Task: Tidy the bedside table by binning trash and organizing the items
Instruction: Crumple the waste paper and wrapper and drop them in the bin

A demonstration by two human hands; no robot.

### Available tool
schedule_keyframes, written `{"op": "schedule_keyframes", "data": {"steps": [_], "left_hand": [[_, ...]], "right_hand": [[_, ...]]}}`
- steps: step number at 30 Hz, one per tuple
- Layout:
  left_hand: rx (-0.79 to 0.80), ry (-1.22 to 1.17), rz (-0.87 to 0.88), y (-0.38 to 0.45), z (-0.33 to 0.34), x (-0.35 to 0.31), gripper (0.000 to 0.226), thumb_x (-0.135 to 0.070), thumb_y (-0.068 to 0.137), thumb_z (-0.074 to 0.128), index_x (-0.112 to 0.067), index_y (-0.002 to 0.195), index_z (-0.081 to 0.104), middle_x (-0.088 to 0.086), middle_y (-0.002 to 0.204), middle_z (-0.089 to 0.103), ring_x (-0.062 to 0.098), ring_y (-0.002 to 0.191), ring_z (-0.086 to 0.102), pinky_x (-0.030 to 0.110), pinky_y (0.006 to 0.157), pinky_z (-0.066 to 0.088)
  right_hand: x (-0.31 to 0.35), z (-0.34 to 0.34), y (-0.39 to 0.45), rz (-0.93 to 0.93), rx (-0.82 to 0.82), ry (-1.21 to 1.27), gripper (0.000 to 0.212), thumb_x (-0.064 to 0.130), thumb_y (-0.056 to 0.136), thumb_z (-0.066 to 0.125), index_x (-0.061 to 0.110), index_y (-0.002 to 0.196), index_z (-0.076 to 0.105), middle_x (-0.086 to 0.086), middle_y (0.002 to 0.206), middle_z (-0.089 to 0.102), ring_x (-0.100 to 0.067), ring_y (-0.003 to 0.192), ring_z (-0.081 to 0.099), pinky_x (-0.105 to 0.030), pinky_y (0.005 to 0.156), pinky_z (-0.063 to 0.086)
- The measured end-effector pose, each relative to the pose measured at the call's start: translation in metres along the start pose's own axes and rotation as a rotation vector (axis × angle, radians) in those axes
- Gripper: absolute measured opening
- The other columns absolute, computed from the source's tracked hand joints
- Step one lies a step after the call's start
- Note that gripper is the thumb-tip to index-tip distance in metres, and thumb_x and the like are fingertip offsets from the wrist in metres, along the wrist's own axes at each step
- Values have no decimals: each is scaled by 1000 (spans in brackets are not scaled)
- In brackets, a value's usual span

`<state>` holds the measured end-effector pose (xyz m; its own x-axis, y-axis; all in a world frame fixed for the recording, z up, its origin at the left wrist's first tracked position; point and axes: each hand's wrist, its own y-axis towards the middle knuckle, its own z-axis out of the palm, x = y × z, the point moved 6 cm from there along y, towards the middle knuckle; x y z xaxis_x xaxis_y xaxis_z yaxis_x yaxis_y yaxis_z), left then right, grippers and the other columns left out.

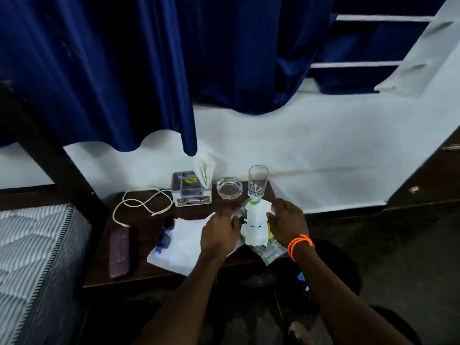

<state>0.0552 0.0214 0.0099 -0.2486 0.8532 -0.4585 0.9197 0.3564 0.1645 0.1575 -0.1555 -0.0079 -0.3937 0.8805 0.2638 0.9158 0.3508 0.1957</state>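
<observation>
Flanking a crumpled white wrapper (255, 226) at the table's (149, 266) near right edge, the left hand (220, 231) and right hand (288, 220) touch its sides, fingers loosely spread. A drinking glass (258, 181) stands just beyond it.

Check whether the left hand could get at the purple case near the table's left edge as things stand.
Probably yes. The purple case lies uncovered on the bedside table, left of the white paper sheet. The left hand is beside that sheet, with nothing upright between.
</observation>
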Motion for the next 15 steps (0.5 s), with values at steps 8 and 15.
{"op": "schedule_keyframes", "data": {"steps": [8, 15], "left_hand": [[195, -104, -377, 11, 60, -2, 58, -38, 98, 50, -3, 142, 34, 19, 124, 65, 39, 117, 62, 40, 92, 49], [228, -243, -552, 18, 80, 0, 76, -37, 96, 55, 1, 152, 20, 20, 136, 58, 40, 126, 56, 42, 101, 46]], "right_hand": [[-27, 30, 20, 177, 225, 69, 43, 38, 91, 57, 18, 129, 55, -10, 126, 65, -35, 120, 56, -43, 100, 43], [-38, 49, 33, 261, 245, 143, 38, 39, 87, 58, 17, 118, 56, -13, 113, 68, -38, 109, 61, -43, 89, 50]]}}
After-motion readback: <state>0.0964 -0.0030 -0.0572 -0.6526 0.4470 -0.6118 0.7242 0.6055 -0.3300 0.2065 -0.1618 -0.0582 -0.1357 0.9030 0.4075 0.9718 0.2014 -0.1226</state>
